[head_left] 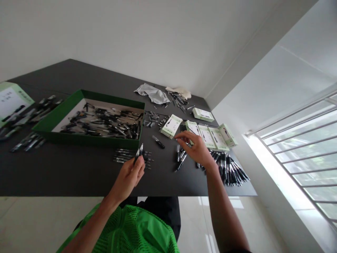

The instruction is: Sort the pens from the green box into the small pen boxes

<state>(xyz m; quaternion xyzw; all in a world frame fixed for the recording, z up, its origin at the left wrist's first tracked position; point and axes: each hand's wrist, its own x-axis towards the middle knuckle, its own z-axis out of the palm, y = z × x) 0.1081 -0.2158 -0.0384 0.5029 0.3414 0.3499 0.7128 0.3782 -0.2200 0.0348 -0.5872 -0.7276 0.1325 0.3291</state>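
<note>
My left hand (131,173) is closed around a pair of pens (140,149), their tips pointing up and away from me. Just behind it lies a row of pen parts (123,155) on the table. My right hand (194,147) is above the table with thumb and forefinger curled close together; whatever is between them, if anything, is too small to make out. Close to those fingertips lies a white and green pen box (171,125). A single black-and-clear pen piece (158,142) rests between my hands. Loose pens (181,160) lie under my right hand.
A green tray (86,140) full of pen pieces stands left. Several pen boxes (206,136) and a fan of black pens (229,169) lie right. Cloths (152,93) are at the back. Bundled pens (28,141) sit far left on the dark table (79,172).
</note>
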